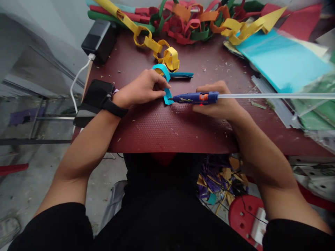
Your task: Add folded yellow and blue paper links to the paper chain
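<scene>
My left hand pinches a turquoise paper strip near its lower end. The strip curls up through the end of a yellow paper chain. My right hand grips a blue glue gun, its nozzle pointing left and touching or almost touching the strip's end. A long clear glue stick sticks out of the gun's back toward the right. Just beyond the strip lies another, darker blue folded strip.
Red, orange and green paper chains are heaped along the back. A black power bank with a white cable stands back left, near a dark phone. Turquoise sheets and clear glue sticks lie at right. Beneath is a red stool.
</scene>
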The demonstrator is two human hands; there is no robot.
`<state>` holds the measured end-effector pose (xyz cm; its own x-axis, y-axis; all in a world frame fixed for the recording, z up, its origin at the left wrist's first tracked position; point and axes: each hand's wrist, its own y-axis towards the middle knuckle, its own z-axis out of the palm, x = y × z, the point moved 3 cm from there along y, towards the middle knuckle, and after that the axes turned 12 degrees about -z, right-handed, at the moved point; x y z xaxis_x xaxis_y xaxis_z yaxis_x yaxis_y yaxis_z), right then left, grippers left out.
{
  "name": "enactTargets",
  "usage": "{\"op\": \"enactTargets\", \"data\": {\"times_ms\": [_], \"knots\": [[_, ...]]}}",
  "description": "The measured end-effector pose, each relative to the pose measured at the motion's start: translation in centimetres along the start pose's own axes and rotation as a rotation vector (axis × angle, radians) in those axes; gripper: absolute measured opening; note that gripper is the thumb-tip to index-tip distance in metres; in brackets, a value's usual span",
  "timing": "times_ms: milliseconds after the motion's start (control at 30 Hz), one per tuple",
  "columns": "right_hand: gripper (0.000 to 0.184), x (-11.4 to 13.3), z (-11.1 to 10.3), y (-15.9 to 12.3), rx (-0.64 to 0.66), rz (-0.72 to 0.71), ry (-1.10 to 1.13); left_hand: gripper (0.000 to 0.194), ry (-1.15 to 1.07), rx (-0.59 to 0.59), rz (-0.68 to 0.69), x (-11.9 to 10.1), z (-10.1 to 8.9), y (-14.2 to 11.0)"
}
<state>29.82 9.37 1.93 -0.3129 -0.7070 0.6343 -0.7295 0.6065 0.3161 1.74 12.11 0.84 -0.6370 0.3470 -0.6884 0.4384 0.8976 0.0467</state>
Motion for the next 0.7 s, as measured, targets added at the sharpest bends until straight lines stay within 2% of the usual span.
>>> {"op": "enactTargets", "data": {"times_ms": [167, 300, 367, 467, 533, 600, 700], "knots": [[0.043, 0.2, 0.1, 0.3, 0.024, -0.069, 0.008, 0.028, -0.013, 0.007, -0.004, -0.1, 0.0, -0.1], [0.036, 0.8, -0.6, 0.1, 0.154, -0.057, 0.006, 0.028, -0.029, 0.021, -0.019, 0.1, 0.0, 0.0], [0.039, 0.9, -1.4, -0.3, 0.132, -0.012, -0.043, 0.028, -0.033, 0.02, -0.022, 0.2, 0.0, 0.0], [0.042, 0.7, -3.1, -0.9, -0.029, 0.053, -0.199, 0.025, -0.045, 0.007, -0.014, 0.2, 0.0, 0.0], [0.034, 0.5, -4.3, -1.3, -0.112, 0.102, -0.368, 0.025, -0.067, 0.006, -0.017, 0.2, 0.1, 0.0], [0.029, 0.1, -5.4, -1.7, -0.132, 0.189, -0.553, 0.026, -0.092, 0.013, -0.021, 0.1, 0.2, 0.0], [0.053, -1.0, -6.9, -2.6, -0.087, 0.408, -0.772, 0.026, -0.117, 0.014, -0.024, 0.1, 0.3, 0.2]]}}
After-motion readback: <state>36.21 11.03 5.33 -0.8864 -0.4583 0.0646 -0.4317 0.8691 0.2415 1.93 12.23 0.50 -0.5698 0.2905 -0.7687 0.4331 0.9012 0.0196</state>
